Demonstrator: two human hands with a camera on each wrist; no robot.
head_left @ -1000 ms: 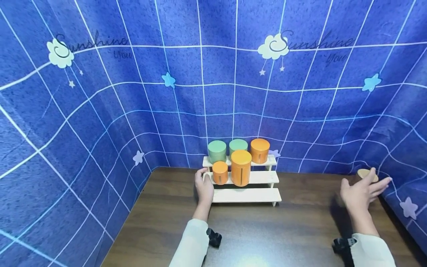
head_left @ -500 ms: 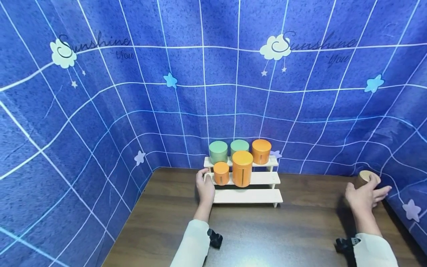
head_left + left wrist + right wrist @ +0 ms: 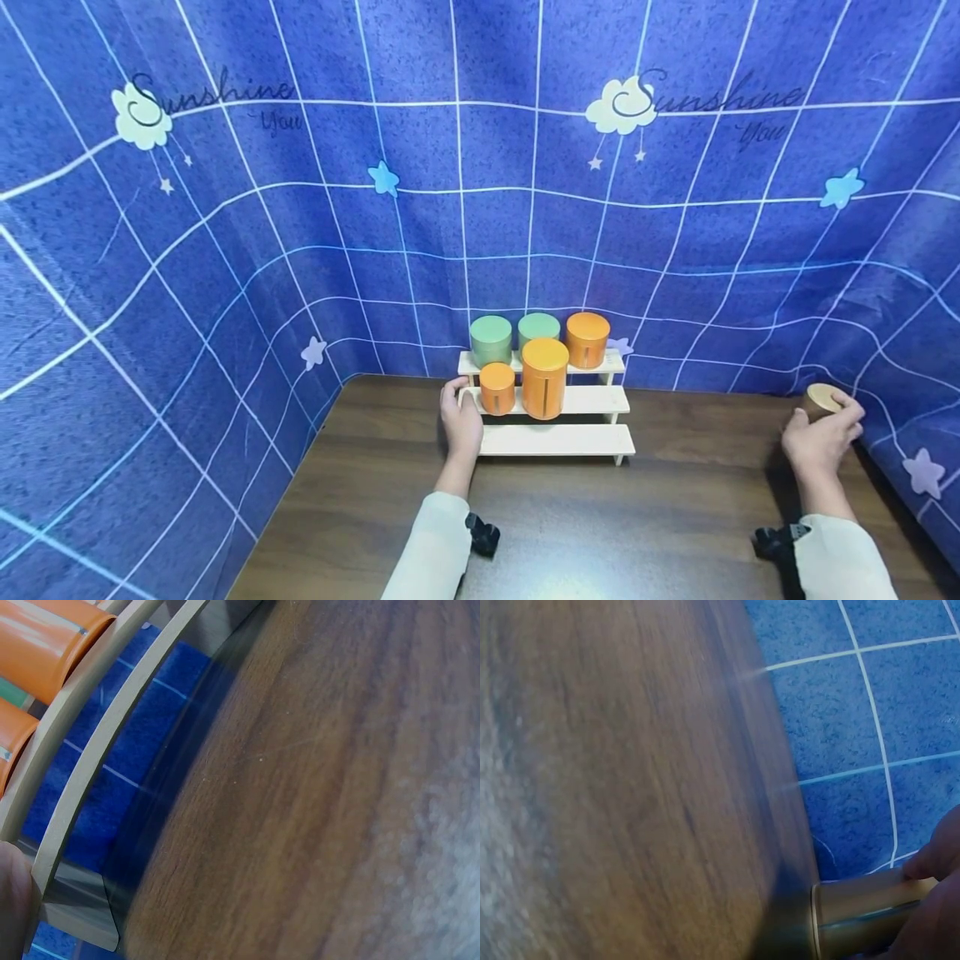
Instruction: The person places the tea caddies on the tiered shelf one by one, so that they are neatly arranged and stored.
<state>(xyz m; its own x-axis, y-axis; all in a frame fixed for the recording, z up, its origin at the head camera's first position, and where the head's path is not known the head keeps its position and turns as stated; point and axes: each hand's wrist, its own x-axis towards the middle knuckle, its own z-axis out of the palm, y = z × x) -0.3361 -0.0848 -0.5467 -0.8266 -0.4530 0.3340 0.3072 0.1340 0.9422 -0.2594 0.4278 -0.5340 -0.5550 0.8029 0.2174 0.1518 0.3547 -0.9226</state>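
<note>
A white three-step display stand (image 3: 558, 440) is on the table, and my left hand (image 3: 461, 421) grips its left end. In the left wrist view a fingertip (image 3: 13, 889) presses against the end of a shelf board. The middle step carries a small orange canister (image 3: 497, 390) and a taller orange canister (image 3: 544, 379). Along the top step are two green canisters (image 3: 491, 337) and another orange canister (image 3: 587, 340). At the table's far right, my right hand (image 3: 819, 442) holds a tan canister (image 3: 822, 398) with fingers and thumb around it; its lower part is hidden in the head view.
A blue curtain (image 3: 495, 225) with white grid lines hangs behind the table and round both sides. The brown wooden table (image 3: 675, 500) extends in front of the stand and between the hands. A black wrist camera (image 3: 482, 536) is strapped at the left sleeve.
My right hand has moved slightly right, and its spread fingers have closed round the tan canister. The left hand and the stand stay in place.
</note>
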